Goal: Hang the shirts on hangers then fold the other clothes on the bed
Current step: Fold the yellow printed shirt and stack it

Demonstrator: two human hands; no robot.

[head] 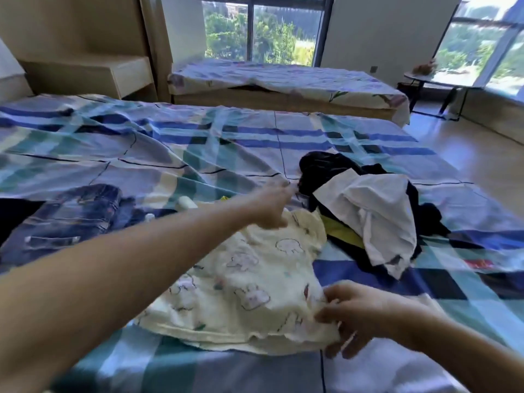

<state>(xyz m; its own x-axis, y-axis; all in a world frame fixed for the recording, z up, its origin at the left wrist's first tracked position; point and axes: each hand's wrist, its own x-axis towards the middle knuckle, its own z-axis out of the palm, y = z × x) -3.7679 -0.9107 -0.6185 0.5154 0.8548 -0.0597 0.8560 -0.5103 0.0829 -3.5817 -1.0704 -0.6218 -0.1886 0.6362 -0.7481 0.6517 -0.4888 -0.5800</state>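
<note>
Garment [241,293] spread near the bed's front edge

Jeans [71,217] lay at frame left. The left hand [269,207] reached over the cream cloth's far edge, too blurred to tell its grip. The right hand [354,316] pinched the near right corner. A clothes pile [368,205] sat centre right, with open plaid sheet [170,137] behind.

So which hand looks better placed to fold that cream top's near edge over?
Probably the right hand: it already pinches the cream top at its near edge. The left hand is stretched to the far end, beside the dark clothes pile.
</note>
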